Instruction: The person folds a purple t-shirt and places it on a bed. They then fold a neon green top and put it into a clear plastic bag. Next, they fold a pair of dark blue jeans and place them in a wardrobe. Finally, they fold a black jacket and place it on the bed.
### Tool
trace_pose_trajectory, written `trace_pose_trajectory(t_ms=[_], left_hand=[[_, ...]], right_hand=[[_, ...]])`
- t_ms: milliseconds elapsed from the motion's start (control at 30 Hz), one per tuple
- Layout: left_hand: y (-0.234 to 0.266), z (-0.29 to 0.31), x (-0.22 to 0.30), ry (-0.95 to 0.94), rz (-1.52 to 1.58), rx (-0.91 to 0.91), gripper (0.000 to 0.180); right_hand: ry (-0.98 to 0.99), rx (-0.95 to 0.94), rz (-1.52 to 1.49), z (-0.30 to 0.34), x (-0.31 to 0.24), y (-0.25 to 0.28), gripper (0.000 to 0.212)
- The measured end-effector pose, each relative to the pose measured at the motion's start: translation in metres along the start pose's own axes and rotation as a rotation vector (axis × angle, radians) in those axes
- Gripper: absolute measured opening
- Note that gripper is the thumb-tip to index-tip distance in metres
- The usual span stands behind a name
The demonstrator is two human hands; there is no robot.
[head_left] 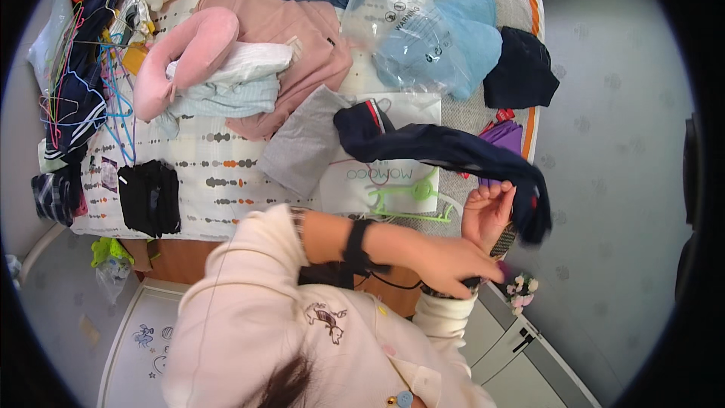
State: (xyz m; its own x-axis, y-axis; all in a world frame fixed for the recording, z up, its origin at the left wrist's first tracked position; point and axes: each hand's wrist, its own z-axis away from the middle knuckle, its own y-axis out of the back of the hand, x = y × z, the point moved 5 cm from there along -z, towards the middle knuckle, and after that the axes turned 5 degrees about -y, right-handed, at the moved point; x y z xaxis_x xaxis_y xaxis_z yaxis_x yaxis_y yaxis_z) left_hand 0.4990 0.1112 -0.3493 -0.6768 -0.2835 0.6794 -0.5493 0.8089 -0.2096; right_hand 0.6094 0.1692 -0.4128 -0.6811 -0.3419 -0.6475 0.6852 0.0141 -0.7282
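Observation:
My left hand (457, 266) reaches across my body, its fingers closed at my right wrist on a dark wristband (451, 287). Some of those fingertips are smeared by motion. Palm up, my right hand (487, 212) has loosely bent fingers with nothing visible in them. Just beyond it stretches a long navy garment (453, 147), bent down at its right end beside the fingers. That garment lies partly over a grey folded cloth (302, 140) and a white printed bag (355, 185). A light green plastic hanger (411, 193) rests on the bag, left of my right hand.
A pink neck pillow (185, 61), a pink garment (317, 38) and a light blue bundle under clear plastic (438, 42) cover the bed's far part. Colourful hangers (83, 95) and folded black clothes (149, 197) lie left. A folded navy garment (521, 68) sits near the right edge.

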Motion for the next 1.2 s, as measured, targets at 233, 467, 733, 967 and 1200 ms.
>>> trace_pose_trajectory(t_ms=[233, 467, 733, 967, 1200], left_hand=[[0.122, 0.236, -0.049, 0.981, -0.622, 1.153, 0.025], [0.128, 0.267, -0.135, 1.053, 0.802, 1.613, 0.061], [0.026, 0.100, 0.045, 0.113, -1.029, 0.999, 0.037], [-0.121, 0.070, 0.163, -0.323, -1.211, 0.519, 0.058], [-0.195, 0.132, 0.256, -0.313, -1.376, 0.791, 0.079]], right_hand=[[0.051, 0.724, 0.107, 0.055, -0.010, 0.112, 0.029], [-0.239, 0.333, 0.867, 0.080, 0.080, 0.078, 0.009], [0.583, 0.095, 1.508, 0.116, 0.006, -0.079, 0.042], [0.382, 0.125, 0.856, 0.208, 0.011, -0.110, 0.040], [0.334, -0.018, 1.035, 0.320, -0.021, -0.106, 0.049]])
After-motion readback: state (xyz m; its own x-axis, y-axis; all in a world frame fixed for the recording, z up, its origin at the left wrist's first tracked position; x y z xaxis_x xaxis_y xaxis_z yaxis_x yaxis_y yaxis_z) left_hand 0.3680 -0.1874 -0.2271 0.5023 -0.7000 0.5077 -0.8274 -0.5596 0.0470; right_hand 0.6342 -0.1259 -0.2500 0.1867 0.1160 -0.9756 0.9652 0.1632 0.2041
